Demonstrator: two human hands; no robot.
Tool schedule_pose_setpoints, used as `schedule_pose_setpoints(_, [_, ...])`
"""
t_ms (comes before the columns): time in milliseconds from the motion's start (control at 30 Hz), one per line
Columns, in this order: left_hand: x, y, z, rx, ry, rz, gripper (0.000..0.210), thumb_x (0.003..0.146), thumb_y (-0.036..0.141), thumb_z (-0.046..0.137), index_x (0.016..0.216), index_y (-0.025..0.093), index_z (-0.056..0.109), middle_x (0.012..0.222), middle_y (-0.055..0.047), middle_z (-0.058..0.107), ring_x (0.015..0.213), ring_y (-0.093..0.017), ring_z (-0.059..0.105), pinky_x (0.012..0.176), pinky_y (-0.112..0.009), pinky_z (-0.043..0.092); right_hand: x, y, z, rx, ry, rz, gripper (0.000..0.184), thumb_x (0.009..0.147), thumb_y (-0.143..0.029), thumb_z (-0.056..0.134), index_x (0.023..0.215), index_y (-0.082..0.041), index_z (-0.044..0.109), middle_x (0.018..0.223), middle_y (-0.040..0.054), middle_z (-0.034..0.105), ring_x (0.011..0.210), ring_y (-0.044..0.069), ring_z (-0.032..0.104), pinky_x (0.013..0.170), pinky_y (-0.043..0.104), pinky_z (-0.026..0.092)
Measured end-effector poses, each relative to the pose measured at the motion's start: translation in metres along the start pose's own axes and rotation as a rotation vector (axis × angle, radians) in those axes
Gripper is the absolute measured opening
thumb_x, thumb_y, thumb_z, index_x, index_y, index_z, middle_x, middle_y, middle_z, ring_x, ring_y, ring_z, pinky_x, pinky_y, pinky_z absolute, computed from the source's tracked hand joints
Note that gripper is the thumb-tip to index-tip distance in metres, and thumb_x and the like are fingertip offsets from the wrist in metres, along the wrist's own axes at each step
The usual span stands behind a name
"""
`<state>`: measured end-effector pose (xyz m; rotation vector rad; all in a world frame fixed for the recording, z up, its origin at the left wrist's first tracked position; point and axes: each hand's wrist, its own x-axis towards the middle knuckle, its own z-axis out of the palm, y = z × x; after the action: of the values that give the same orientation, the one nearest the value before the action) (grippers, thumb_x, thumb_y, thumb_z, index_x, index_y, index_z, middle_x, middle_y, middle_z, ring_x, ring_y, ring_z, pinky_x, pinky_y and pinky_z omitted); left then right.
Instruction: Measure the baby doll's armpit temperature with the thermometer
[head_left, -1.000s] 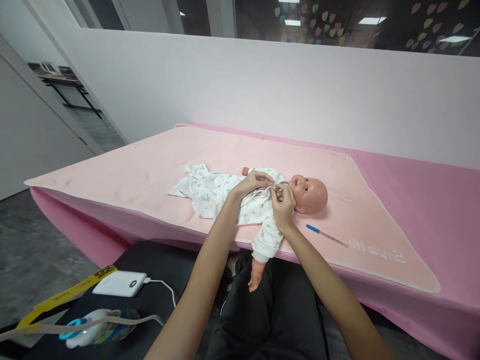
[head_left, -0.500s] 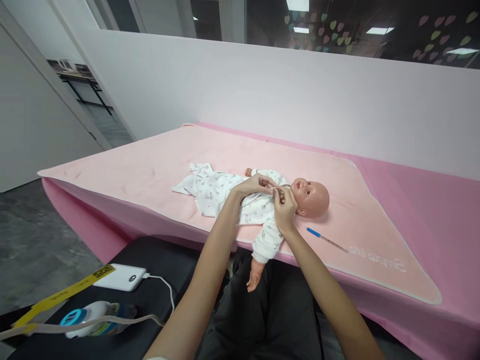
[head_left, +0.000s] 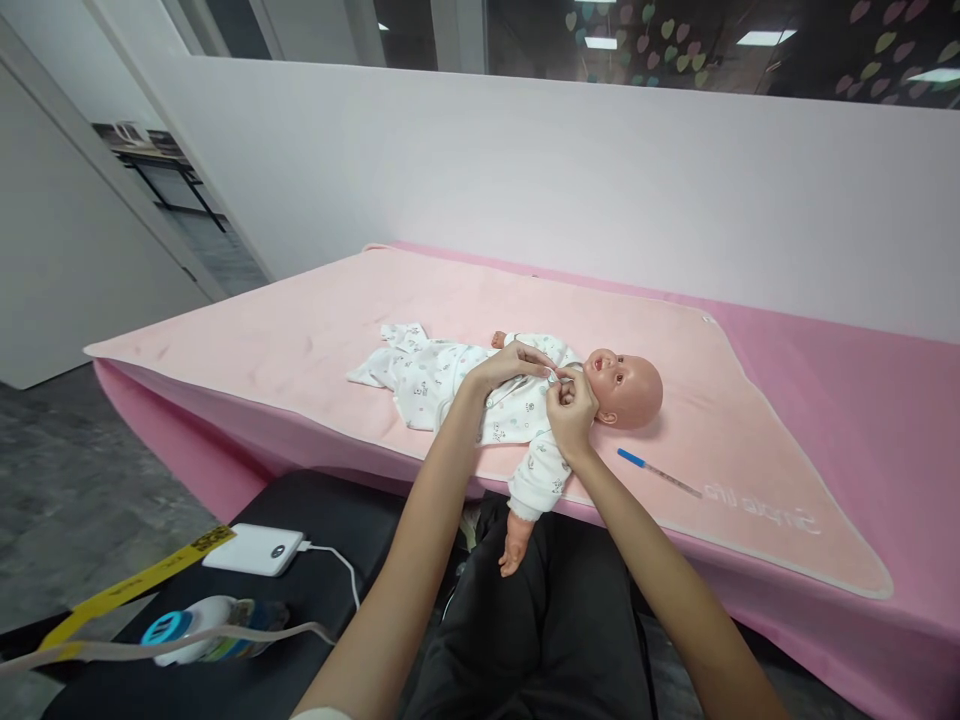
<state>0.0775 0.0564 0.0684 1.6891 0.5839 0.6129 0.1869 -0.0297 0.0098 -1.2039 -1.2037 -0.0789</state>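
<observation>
A bald baby doll (head_left: pixel 634 388) lies on its back, head to the right, dressed in a white printed romper (head_left: pixel 437 385). My left hand (head_left: pixel 511 366) rests over the doll's chest, thumb and fingertips pinching the romper's front edge near the neck. Close against it, my right hand (head_left: pixel 571 408) has its fingers curled and pinched on the same bit of cloth below the doll's chin. Between the fingertips a small white piece of the fabric shows; any fastener there is too small to make out. One doll arm (head_left: pixel 514 543) hangs over the table's front edge.
A blue-capped thin stick (head_left: pixel 660 473), perhaps a pen, lies right of the doll on the pink blanket (head_left: pixel 300 300). On the black chair (head_left: pixel 322 510) at left are a white power bank (head_left: pixel 253 550) with a cable and a bottle (head_left: pixel 210 628). A white wall stands behind.
Both hands stay at the romper's neckline, with slight finger movement and a bit more white cloth showing between the fingertips. The whole view has shifted slightly.
</observation>
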Motion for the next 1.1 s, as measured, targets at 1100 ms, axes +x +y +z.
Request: schedule_pose_setpoints(1100, [-0.02,-0.013,0.006,0.095,0.097,0.191,0.038,0.075,0.036,0.063,0.106,0.013,0.062,0.102,-0.01,0.064,0.093,-0.016,0.059,0.081,-0.026,0.047,0.003,-0.004,-0.003,-0.006,0.003,-0.061,0.019,0.084,-0.017,0.043,0.086,-0.016,0.062,0.085,0.0068,0.06,0.08,0.014,0.058,0.067,0.025,0.049])
